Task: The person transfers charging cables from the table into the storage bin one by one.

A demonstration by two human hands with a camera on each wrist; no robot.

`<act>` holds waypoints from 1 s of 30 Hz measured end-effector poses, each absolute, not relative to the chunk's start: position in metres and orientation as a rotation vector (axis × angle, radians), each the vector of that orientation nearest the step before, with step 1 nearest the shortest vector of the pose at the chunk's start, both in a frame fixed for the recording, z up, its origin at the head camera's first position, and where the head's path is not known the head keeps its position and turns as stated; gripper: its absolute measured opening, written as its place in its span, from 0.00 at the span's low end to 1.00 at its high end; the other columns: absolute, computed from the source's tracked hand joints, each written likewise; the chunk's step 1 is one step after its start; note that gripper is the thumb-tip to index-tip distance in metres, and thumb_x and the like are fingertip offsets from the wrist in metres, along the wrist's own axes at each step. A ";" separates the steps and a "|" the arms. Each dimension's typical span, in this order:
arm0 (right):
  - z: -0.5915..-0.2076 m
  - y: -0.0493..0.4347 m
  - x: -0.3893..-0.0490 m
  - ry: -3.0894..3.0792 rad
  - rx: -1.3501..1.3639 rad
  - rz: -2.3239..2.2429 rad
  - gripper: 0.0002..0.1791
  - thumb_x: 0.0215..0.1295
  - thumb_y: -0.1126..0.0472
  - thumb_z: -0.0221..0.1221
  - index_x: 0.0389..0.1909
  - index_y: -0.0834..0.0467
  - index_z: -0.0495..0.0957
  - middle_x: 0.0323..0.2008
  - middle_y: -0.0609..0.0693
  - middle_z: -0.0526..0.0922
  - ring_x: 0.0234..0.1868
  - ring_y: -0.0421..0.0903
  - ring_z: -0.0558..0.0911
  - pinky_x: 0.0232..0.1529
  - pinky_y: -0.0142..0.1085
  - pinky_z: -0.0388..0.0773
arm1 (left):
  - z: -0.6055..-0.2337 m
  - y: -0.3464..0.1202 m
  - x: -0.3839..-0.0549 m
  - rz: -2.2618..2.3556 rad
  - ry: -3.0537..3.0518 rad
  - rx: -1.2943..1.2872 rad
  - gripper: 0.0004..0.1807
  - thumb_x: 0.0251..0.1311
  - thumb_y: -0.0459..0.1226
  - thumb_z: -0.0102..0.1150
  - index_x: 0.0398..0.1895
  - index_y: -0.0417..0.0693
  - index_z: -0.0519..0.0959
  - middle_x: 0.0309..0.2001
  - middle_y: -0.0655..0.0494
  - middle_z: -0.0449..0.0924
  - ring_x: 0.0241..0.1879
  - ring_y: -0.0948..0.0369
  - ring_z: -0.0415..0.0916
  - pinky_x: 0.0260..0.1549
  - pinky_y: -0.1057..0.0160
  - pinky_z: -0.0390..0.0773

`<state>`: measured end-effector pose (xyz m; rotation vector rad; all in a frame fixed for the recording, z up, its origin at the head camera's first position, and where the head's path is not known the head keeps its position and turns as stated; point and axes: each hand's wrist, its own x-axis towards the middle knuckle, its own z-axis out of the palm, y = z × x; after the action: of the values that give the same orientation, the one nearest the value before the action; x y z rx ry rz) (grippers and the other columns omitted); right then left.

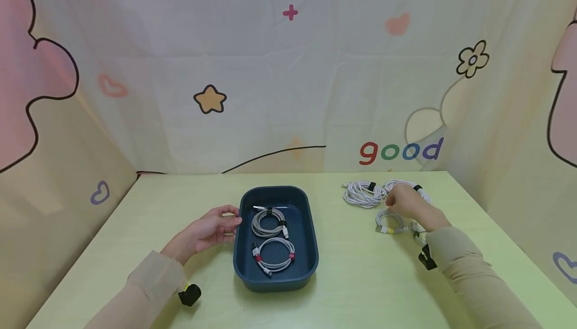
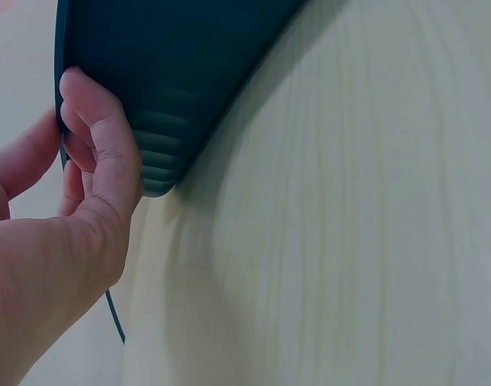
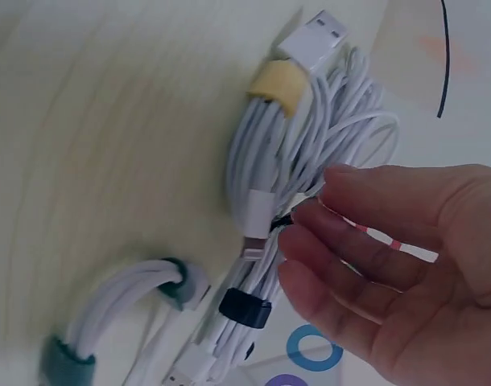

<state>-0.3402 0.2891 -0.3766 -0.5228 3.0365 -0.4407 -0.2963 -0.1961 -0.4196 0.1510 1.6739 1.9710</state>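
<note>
My left hand (image 1: 214, 230) pinches the left rim of a dark blue plastic bin (image 1: 276, 285), thumb on one side of the rim and fingers on the other. Inside the bin lie a grey coiled cable (image 1: 259, 232) with black straps and a white coiled cable (image 1: 270, 268) with red straps. Over at the right, my right hand (image 1: 405, 203) hovers by several coiled cables, its fingers loosely bent. Nearest to it is a cable with a yellow strap (image 3: 249, 153). No cable shows between its fingers.
Beside the right hand lie a white cable bundle (image 1: 358, 196) with a black strap and another white one (image 1: 425, 196) partly behind the hand. A cable with dark green straps (image 3: 117, 297) lies near the right wrist. A printed curtain (image 1: 270, 118) encloses the table (image 1: 351, 279).
</note>
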 end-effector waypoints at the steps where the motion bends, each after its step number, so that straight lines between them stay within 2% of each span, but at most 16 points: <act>1: -0.378 0.291 -0.340 3.019 -0.509 -0.430 0.08 0.52 0.73 0.62 0.34 0.70 0.83 0.33 0.61 0.84 0.37 0.54 0.81 0.43 0.50 0.80 | -0.420 -0.196 -0.297 1.972 1.673 0.146 0.08 0.69 0.31 0.47 0.48 0.45 0.63 0.30 0.58 0.78 0.27 0.64 0.77 0.35 0.64 0.82; 9: -0.387 0.297 -0.338 2.976 -0.473 -0.382 0.11 0.46 0.71 0.62 0.34 0.66 0.83 0.30 0.56 0.82 0.33 0.49 0.77 0.36 0.42 0.76 | -0.421 -0.195 -0.299 1.959 1.699 0.145 0.09 0.69 0.32 0.50 0.48 0.45 0.63 0.31 0.58 0.78 0.28 0.64 0.77 0.36 0.64 0.82; 18: -0.392 0.302 -0.338 2.983 -0.467 -0.457 0.04 0.47 0.71 0.63 0.26 0.64 0.81 0.24 0.51 0.79 0.28 0.45 0.73 0.30 0.35 0.69 | -0.421 -0.194 -0.298 1.958 1.693 0.156 0.10 0.68 0.32 0.51 0.48 0.45 0.64 0.31 0.58 0.79 0.29 0.63 0.77 0.36 0.64 0.82; 23: -0.388 0.304 -0.338 2.979 -0.491 -0.533 0.05 0.47 0.70 0.65 0.26 0.65 0.79 0.24 0.52 0.78 0.27 0.45 0.73 0.29 0.34 0.70 | -0.421 -0.194 -0.298 1.960 1.689 0.157 0.09 0.69 0.32 0.50 0.47 0.45 0.64 0.31 0.58 0.78 0.28 0.63 0.77 0.36 0.63 0.82; 30: -0.377 0.305 -0.339 2.888 -0.518 -0.638 0.04 0.52 0.71 0.65 0.28 0.66 0.79 0.22 0.51 0.79 0.19 0.42 0.74 0.22 0.33 0.73 | -0.422 -0.196 -0.298 1.965 1.679 0.157 0.09 0.68 0.32 0.51 0.47 0.46 0.64 0.30 0.58 0.79 0.29 0.63 0.78 0.36 0.63 0.82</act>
<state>-0.3386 0.3051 -0.3772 -0.5182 2.8883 -0.6378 -0.2977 -0.1958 -0.4217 0.1573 1.6791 1.9655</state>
